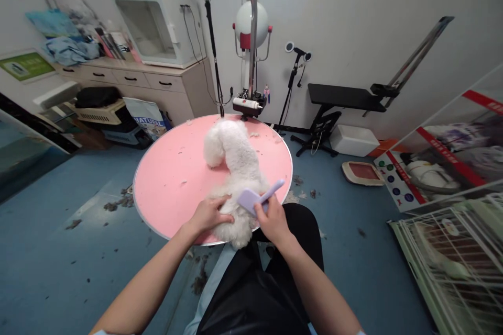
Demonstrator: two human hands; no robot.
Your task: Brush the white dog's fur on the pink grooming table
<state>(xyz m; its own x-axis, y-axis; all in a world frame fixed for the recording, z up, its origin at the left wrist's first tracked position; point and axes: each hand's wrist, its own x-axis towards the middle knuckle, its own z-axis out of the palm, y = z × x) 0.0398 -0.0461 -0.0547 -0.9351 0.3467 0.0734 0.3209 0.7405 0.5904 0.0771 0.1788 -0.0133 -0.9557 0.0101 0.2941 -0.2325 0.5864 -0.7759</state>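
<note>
A fluffy white dog (pixel 241 154) is on the round pink grooming table (pixel 168 167), its rear end toward me at the near edge. My left hand (pixel 210 214) grips the fur of its hindquarters, thumb and fingers on either side of a tuft. In my right hand (pixel 273 220) is a lilac slicker brush (pixel 248 200), its head against the fur at the dog's rear and its handle pointing up to the right. The brush's bristles are hidden.
A metal grooming arm (pixel 253 26) with a hanging black strap (pixel 212 36) rises behind the table. A white tube (pixel 245 103) lies on a holder at the far edge. Hair clumps (pixel 118 203) litter the blue floor. A wire cage (pixel 451 251) stands at right.
</note>
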